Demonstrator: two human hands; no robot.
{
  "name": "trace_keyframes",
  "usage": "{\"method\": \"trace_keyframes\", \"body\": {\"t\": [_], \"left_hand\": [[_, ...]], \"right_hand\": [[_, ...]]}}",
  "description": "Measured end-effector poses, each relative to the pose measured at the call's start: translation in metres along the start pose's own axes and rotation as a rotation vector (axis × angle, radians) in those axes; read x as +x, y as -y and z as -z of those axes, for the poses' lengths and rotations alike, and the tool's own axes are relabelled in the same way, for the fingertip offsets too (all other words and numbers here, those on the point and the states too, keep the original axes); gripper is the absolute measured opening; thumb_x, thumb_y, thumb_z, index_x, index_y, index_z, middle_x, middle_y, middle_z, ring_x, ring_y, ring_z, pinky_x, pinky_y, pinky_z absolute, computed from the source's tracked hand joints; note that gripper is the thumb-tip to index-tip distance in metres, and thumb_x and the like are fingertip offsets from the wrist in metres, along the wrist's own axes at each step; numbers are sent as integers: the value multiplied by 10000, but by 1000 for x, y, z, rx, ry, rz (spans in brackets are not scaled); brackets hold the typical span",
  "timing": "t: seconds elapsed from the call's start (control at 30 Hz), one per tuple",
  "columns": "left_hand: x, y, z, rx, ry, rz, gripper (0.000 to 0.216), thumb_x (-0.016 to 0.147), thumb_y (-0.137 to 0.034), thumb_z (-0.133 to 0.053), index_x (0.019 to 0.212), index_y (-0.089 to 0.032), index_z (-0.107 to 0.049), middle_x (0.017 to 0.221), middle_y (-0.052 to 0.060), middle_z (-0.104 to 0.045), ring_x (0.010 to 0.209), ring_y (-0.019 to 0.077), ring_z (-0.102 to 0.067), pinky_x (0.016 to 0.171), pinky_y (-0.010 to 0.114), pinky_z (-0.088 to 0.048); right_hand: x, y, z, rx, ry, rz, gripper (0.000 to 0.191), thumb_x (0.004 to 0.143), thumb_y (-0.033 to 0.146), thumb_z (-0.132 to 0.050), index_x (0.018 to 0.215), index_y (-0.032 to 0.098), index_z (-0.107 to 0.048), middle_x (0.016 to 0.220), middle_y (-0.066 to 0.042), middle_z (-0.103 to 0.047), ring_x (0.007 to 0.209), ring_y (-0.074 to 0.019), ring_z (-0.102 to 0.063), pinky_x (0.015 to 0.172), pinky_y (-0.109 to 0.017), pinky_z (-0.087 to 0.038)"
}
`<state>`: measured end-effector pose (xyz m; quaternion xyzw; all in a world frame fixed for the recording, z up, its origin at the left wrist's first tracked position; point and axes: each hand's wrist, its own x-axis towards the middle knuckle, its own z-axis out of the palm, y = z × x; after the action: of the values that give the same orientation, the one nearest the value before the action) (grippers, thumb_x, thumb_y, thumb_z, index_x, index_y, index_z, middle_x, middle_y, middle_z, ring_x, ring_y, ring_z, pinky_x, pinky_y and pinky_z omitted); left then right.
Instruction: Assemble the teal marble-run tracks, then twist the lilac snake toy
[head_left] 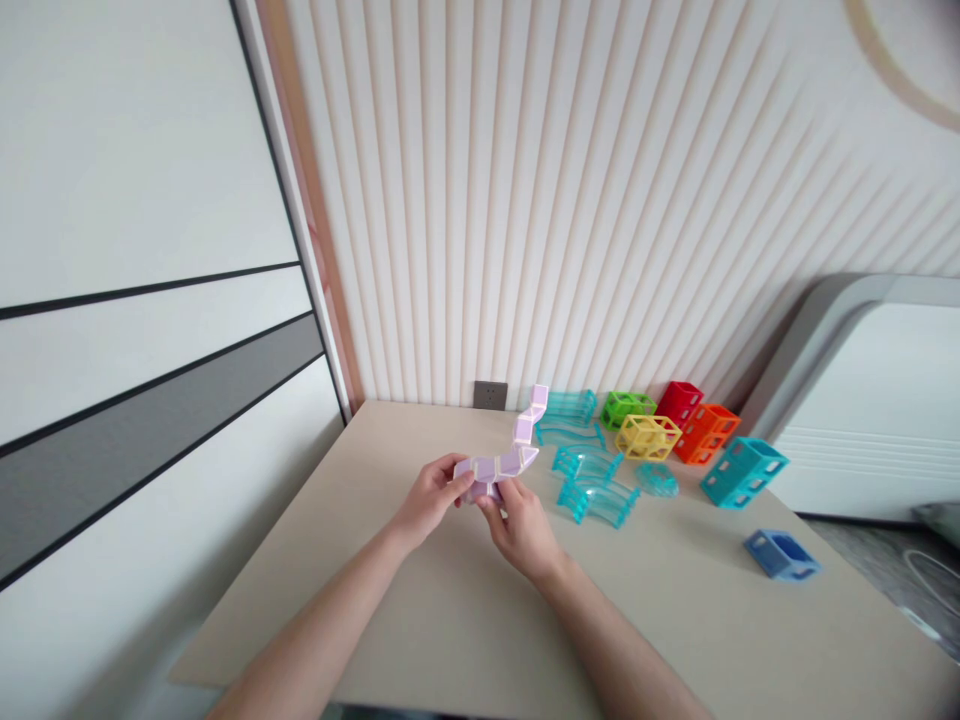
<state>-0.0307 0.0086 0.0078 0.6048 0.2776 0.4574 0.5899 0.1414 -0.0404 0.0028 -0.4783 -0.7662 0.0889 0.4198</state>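
A purple and white snake puzzle [487, 467] is held above the table, made of linked wedge segments. Its free end bends up and away toward the wall. My left hand [433, 497] grips the left end, thumb on top of a segment. My right hand [520, 522] pinches a lower segment from the near side, its fingers partly hidden by the puzzle. Both hands are close together over the middle of the table [420, 620].
Right of my hands lie several clear teal track pieces [596, 500]. Beyond them stand hollow blocks: green [626, 408], yellow [646, 437], red [679, 403], orange [705, 433] and teal [744, 471]. A blue block [782, 555] sits nearer the right edge. A ribbed wall [450, 250] with a socket [490, 395] borders the back.
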Motion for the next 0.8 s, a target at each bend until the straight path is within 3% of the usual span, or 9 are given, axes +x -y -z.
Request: {"method": "trace_keyframes", "body": {"t": [0.27, 0.43, 0.6, 0.8], "left_hand": [[1, 3, -3, 42, -51, 11, 384, 858, -515, -654, 960, -145, -648, 657, -29, -507, 526, 80, -408, 469, 201, -314], [1, 4, -3, 95, -94, 46, 403, 843, -537, -658, 928, -144, -663, 610, -43, -479, 484, 65, -340, 440, 194, -239], [1, 4, -5, 129, -142, 51, 415, 823, -561, -664, 857, -147, -677, 608, -28, -521, 488, 74, -361, 449, 201, -256], [2, 4, -8, 98, -143, 78, 466, 808, -606, -654, 885, -147, -668, 570, -52, -481, 461, 71, -357, 438, 204, -252]], "right_hand": [[3, 5, 2, 31, 7, -69, 192, 984, 365, -452, 948, 212, -563, 813, -37, -654, 667, -164, -603, 609, -224, -400], [5, 5, 4, 74, 29, -66, 218, 993, 369, -448, 1005, 209, -596, 879, -51, -666, 749, -173, -618, 668, -229, -427], [6, 3, 6, 79, 57, -66, 267, 998, 376, -450, 1156, 216, -595, 957, -68, -684, 809, -190, -641, 715, -248, -450], [6, 4, 4, 29, 52, -133, 253, 991, 372, -453, 1138, 215, -587, 984, -79, -715, 841, -212, -677, 729, -256, -452]]}}
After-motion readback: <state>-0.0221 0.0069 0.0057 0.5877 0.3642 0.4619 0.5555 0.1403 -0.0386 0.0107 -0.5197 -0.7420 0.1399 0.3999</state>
